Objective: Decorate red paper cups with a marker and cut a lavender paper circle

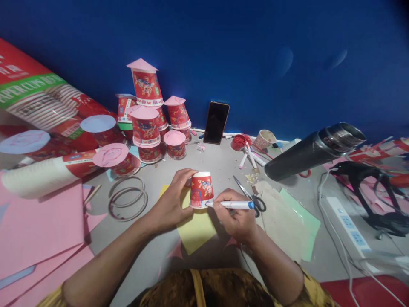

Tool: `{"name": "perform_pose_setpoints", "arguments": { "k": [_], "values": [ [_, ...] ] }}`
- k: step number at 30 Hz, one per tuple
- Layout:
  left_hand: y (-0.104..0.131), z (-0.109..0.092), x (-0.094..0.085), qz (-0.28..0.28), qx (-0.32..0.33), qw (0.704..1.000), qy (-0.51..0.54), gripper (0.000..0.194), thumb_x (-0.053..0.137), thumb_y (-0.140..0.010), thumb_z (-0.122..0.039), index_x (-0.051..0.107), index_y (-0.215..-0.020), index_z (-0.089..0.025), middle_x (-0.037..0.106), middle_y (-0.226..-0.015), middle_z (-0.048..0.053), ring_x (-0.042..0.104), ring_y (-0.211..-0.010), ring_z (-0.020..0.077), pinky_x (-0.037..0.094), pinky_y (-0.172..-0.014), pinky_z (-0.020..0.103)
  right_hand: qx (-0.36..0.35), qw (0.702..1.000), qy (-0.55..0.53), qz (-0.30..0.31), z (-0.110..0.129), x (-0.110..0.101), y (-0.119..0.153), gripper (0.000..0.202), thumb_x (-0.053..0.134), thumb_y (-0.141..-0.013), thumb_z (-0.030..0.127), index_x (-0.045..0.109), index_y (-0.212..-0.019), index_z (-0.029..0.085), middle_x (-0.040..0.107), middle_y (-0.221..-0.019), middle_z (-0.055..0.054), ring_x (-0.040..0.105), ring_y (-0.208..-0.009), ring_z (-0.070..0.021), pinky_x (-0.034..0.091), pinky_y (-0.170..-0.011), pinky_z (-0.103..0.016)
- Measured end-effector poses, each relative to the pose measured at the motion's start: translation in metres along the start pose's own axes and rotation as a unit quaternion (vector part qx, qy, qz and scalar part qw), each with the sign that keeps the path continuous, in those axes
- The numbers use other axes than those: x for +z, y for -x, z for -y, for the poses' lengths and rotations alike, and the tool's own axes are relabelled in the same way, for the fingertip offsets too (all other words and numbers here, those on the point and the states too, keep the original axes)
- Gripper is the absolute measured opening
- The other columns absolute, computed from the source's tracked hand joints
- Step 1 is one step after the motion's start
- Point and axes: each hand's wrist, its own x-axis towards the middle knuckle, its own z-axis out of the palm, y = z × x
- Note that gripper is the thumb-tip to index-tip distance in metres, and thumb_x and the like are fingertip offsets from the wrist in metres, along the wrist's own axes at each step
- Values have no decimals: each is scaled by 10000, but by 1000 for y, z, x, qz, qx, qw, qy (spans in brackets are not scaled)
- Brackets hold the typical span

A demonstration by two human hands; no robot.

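Observation:
My left hand grips a red printed paper cup from its left side, thumb low and fingers at the top. The cup stands upside down, white rim at the bottom, over a yellow paper sheet. In my right hand is a white marker pen with a blue end. Its tip touches the cup near the lower rim, where bluish marks show. Just right of that hand lie scissors with black handles.
Decorated cups with pink paper tops stand stacked at the back left. Pink sheets and tape rings lie on the left. A phone leans on the blue wall. To the right are a dark flask and a power strip with cables.

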Motion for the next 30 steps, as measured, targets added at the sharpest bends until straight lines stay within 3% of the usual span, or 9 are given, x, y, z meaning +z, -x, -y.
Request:
{"name": "perform_pose_setpoints", "arguments": {
  "k": [30],
  "values": [
    [0,3,3,-9,7,1000,10,811,634,-729,-63,432,-1492,-251,461,-1494,124,470,-1465,311,491,-1220,521,-20,999,7,-42,0,-2,-2,127,642,-926,169,684,-811,202,696,-681,3,637,-561,-126,486,-569,-225]
  ]
}}
